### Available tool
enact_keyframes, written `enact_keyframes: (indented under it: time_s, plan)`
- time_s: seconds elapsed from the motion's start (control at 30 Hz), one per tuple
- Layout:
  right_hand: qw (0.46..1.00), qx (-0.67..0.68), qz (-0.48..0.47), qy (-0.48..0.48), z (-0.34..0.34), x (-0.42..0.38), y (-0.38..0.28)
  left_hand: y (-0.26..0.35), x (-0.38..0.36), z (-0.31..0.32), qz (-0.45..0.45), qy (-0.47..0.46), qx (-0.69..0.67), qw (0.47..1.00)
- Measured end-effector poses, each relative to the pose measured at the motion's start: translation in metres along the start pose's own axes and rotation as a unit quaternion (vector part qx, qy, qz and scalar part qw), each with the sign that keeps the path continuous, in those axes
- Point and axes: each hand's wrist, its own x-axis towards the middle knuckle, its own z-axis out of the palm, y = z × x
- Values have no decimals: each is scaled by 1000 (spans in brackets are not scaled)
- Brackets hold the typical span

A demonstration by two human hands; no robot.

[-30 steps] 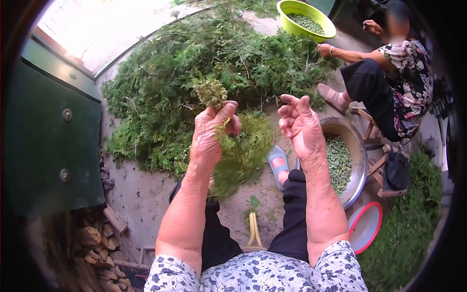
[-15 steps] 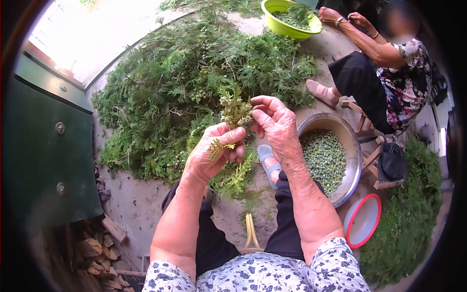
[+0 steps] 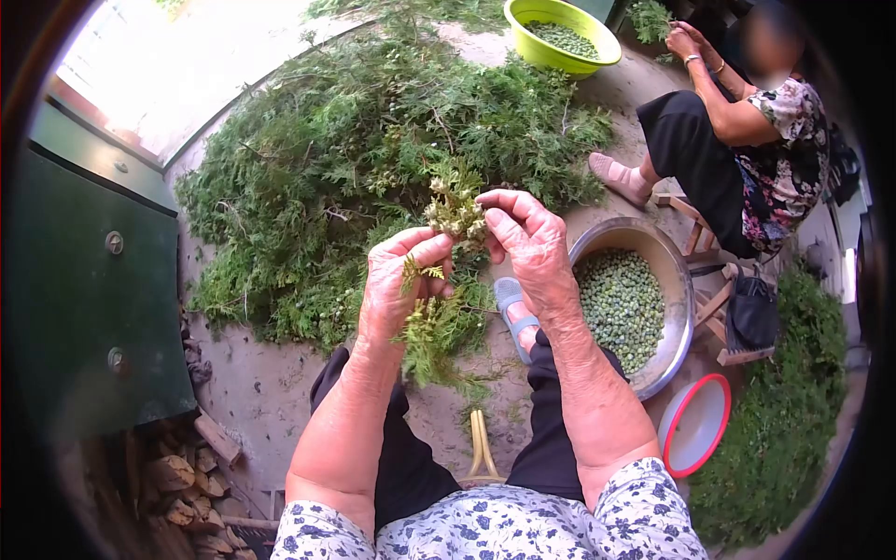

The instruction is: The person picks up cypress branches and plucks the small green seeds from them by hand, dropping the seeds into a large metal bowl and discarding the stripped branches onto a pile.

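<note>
My left hand (image 3: 392, 280) is closed on the stem of a cypress sprig (image 3: 456, 207) bearing a cluster of pale green cones, held above the branch pile. The thumb and fingers of my right hand (image 3: 532, 245) pinch at the right side of that cluster; which cone they grip is partly hidden. To the right of my right hand stands a metal basin (image 3: 679, 322) with many small green cones (image 3: 621, 299) inside.
Ahead lies a big heap of cypress branches (image 3: 317, 177). Beyond it is a lime-green basin (image 3: 563, 62) of cones. A seated person (image 3: 747, 121) holds a sprig at upper right. A red-rimmed bowl (image 3: 720, 401), stripped greenery (image 3: 775, 439) and firewood (image 3: 177, 473) lie nearer.
My left hand has shifted slightly left and its fingers have moved along the sprig; my right hand stays by the cones. The other person's hands have moved right, away from the lime-green basin.
</note>
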Motion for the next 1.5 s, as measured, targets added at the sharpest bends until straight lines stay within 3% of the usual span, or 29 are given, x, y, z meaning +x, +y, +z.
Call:
enact_keyframes:
  time_s: [0.27,0.33,0.43,0.63,0.83,0.97,1.0,1.03,1.1,1.2,1.3,1.5]
  plan:
    - [989,-104,-86,53,3,-5,-11,0,-1,7,-5,32,-9,999]
    - [943,-242,-218,65,6,-7,-10,-1,0,8,-2,37,-10,999]
    - [924,-269,-270,41,15,-11,-11,-5,4,4,11,38,-7,999]
    - [916,-298,-265,34,20,-8,-4,-9,3,10,27,32,23,999]
    - [945,-223,-234,45,17,-1,7,-13,5,7,29,26,37,999]
    - [932,-257,-235,100,19,-2,4,-8,2,13,19,40,21,999]
    - [985,-113,-88,99,20,-4,-1,-6,1,14,11,43,-1,999]
    - [993,37,63,94,20,-5,-5,-7,1,15,11,42,-2,999]
    - [989,91,81,86,16,-3,-5,-8,2,16,11,44,-38,998]
    - [940,313,124,58,5,1,-1,-7,4,14,-9,21,-63,998]
    - [912,399,93,-9,-6,8,5,-5,3,14,-15,9,-93,996]
    - [910,400,107,30,4,2,3,-9,6,14,5,30,-103,994]
